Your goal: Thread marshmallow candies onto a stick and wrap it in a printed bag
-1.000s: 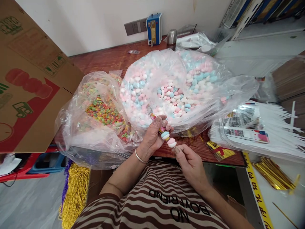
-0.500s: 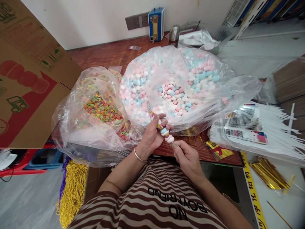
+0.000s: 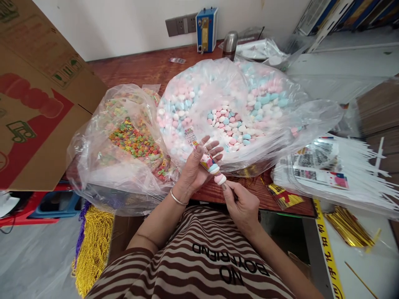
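A: The skewer (image 3: pixel 208 161) hangs just off the table's (image 3: pixel 140 70) near edge, above the person's lap; the left hand (image 3: pixel 196 168) wraps its upper part with the fingers half spread, so the hold looks light; the right hand (image 3: pixel 241 205) pinches the lower tip just under the last candy (image 3: pixel 220 179).

B: Then the risk is slip; if the left fingers loosen more, the stack could slide or the stick could tip and drop onto the striped shirt (image 3: pixel 199 257); a hard push from below might crack a pastel piece.

A: What crowds them?

B: The big bag (image 3: pixel 243 108) of pink, blue and white candies bulges over the near edge right behind the hands; its loose plastic could snag the skewer's top; the ring bag (image 3: pixel 124 145) sits at the near left, touching it.

A: And farther out?

B: A carton (image 3: pixel 37 104) leans at the left edge; clear sleeves (image 3: pixel 343 170) lie at the right; gold ties (image 3: pixel 352 226) lie below them; a blue box (image 3: pixel 206 24) and a flask (image 3: pixel 230 43) stand at the far edge, well apart.
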The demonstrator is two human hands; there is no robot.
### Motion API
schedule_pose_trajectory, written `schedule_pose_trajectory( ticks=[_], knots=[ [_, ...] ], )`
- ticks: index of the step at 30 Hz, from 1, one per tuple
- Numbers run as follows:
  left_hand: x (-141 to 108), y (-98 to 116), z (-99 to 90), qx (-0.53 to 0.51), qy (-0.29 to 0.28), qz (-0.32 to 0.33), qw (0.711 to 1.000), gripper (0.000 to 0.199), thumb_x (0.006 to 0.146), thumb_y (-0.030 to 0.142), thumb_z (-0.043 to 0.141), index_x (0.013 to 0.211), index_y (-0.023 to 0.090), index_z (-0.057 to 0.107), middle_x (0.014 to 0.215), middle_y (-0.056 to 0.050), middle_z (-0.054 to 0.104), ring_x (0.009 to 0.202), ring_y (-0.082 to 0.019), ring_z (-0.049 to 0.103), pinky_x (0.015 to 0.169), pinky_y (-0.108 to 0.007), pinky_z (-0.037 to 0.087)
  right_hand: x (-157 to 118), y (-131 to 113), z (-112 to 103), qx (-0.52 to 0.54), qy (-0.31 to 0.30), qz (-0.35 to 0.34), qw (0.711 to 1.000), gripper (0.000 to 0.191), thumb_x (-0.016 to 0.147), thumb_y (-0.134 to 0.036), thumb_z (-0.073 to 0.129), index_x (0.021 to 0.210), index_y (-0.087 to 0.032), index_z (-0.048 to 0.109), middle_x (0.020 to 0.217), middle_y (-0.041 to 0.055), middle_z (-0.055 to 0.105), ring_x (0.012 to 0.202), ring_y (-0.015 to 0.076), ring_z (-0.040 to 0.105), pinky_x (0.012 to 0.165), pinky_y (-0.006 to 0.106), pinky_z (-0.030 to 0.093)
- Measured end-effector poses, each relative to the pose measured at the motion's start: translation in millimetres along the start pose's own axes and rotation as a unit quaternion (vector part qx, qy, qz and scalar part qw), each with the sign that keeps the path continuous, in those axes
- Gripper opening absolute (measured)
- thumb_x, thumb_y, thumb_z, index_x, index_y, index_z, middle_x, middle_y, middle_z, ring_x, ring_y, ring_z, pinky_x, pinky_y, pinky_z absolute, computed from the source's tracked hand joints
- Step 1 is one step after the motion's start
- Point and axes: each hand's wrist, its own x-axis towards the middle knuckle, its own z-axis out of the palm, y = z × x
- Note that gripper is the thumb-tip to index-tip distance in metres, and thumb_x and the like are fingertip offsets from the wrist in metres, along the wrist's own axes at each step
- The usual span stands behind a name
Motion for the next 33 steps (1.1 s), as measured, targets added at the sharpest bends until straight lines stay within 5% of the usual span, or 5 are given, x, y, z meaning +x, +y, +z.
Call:
schedule_pose_trajectory(
  ticks=[8,12,18,23,33],
  knots=[
    [0,-1,11.5,-0.052,0.093,0.010,0.994,0.018,0.095,0.035,0.068,0.100,0.017,0.065,0.069,0.005,0.055,0.062,-0.006,0.058,0.075,-0.022,0.055,-1,11,3,-0.198,0.040,-0.169,0.965,0.013,0.097,-0.016,0.059,0.107,-0.015,0.067,0.065,0.0025,0.065,0.055,0.0149,0.056,0.058,0.030,0.040],
    [0,-4,11.8,-0.045,0.054,0.000,0.998,0.029,0.097,0.046,0.061,0.098,0.017,0.065,0.068,0.005,0.050,0.060,-0.006,0.053,0.075,-0.023,0.055,-1,0,-6,0.095,-0.063,0.073,0.991,0.019,0.101,-0.032,0.054,0.096,-0.019,0.066,0.061,-0.0013,0.058,0.051,0.0121,0.051,0.051,0.026,0.037],
    [-1,-6,7.7,-0.051,-0.008,-0.058,0.997,0.040,0.093,0.057,0.061,0.091,0.017,0.065,0.063,0.006,0.043,0.054,-0.007,0.048,0.070,-0.024,0.056,5,-16,-10,0.494,-0.185,0.379,0.760,0.032,0.098,-0.051,0.055,0.086,-0.021,0.058,0.047,-0.0139,0.027,0.034,0.0055,0.014,0.037,0.022,0.018],
    [-9,-22,12.2,-0.007,0.000,-0.061,0.998,0.035,0.082,0.048,0.079,0.092,0.017,0.065,0.067,0.005,0.051,0.058,-0.008,0.056,0.059,-0.019,0.051,4,3,4,0.084,-0.017,0.098,0.991,0.022,0.099,-0.036,0.058,0.088,-0.018,0.066,0.054,-0.0041,0.049,0.047,0.0111,0.040,0.049,0.027,0.031],
    [5,6,6.6,-0.041,0.050,-0.016,0.998,0.034,0.091,0.048,0.069,0.113,0.022,0.068,0.103,-0.004,0.073,0.092,-0.016,0.072,0.088,-0.031,0.058,11,14,0,-0.199,0.055,-0.166,0.964,0.011,0.100,-0.017,0.054,0.102,-0.015,0.065,0.065,0.0014,0.065,0.055,0.0149,0.053,0.060,0.031,0.037]
  ],
)
